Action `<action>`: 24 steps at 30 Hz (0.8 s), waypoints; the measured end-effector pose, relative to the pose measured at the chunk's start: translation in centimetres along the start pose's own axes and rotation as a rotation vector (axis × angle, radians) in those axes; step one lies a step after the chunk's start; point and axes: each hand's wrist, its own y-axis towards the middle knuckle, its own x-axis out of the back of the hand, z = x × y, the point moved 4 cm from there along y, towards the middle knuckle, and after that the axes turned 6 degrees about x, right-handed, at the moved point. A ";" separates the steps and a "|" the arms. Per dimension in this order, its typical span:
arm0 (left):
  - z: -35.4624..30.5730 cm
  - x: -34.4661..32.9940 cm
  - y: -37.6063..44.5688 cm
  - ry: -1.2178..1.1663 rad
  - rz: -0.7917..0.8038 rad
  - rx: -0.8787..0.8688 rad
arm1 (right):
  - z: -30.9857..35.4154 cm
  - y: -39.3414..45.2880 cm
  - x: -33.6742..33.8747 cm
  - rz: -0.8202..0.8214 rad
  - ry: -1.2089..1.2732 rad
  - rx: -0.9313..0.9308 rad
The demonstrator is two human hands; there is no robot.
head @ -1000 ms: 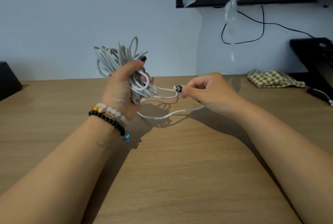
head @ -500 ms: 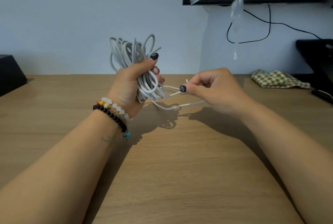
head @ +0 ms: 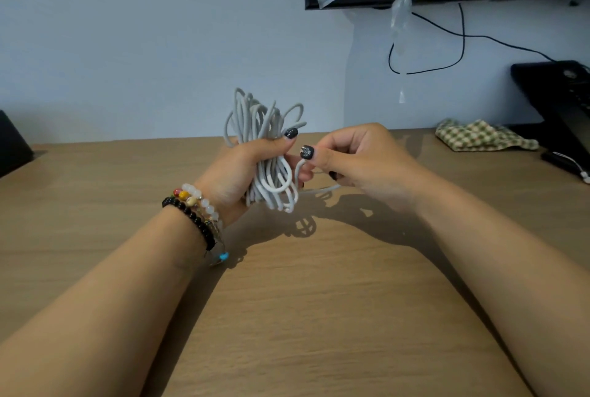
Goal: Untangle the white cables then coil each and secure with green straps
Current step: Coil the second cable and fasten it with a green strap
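White cable bundle (head: 266, 154) stands upright in the left hand (head: 238, 173), fingers and thumb wrapped round its middle, likely to keep finished loops together above the counter (head: 303, 317). Just right of it, the right hand (head: 357, 162) pinches the loose cable end (head: 300, 170), seemingly feeding the next loop.

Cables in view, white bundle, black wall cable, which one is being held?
The white cable bundle, gripped by the left hand; the black cable hangs untouched.

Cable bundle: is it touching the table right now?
Apart. The head view shows the cable bundle gripped in the left hand, its shadow lying separately on the table.
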 end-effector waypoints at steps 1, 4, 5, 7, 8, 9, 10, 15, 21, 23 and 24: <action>0.0 0.1 0.1 0.011 -0.014 -0.004 | 0.1 0.0 -0.1 0.024 -0.009 -0.007; -0.3 0.3 0.1 0.133 -0.115 -0.060 | 0.0 0.1 0.4 -0.001 -0.038 -0.014; -0.5 0.5 0.0 0.181 -0.155 -0.087 | 0.1 0.1 0.8 -0.022 -0.044 -0.021; -1.1 1.2 -0.1 0.233 -0.244 -0.132 | 0.2 0.1 1.6 -0.047 -0.076 -0.022; -1.4 1.7 -0.1 0.222 -0.291 -0.147 | 0.3 0.1 2.0 -0.061 -0.085 -0.016; -1.7 2.2 -0.2 0.193 -0.335 -0.162 | 0.5 0.1 2.5 -0.086 -0.088 -0.007; -1.9 2.7 -0.3 0.154 -0.367 -0.175 | 0.6 0.1 3.0 -0.124 -0.099 0.009; -1.6 2.3 -0.3 -0.005 -0.139 -0.067 | 0.4 0.1 3.9 -0.271 -0.131 0.054; -0.3 -0.7 -0.7 0.028 0.190 0.063 | -0.4 0.3 3.1 -0.333 -0.129 0.029; -0.5 -0.6 -0.8 0.042 0.175 0.034 | -0.3 0.3 3.1 -0.351 -0.143 0.043; -0.5 -0.5 -0.9 0.068 0.163 0.018 | -0.2 0.4 3.0 -0.355 -0.152 0.052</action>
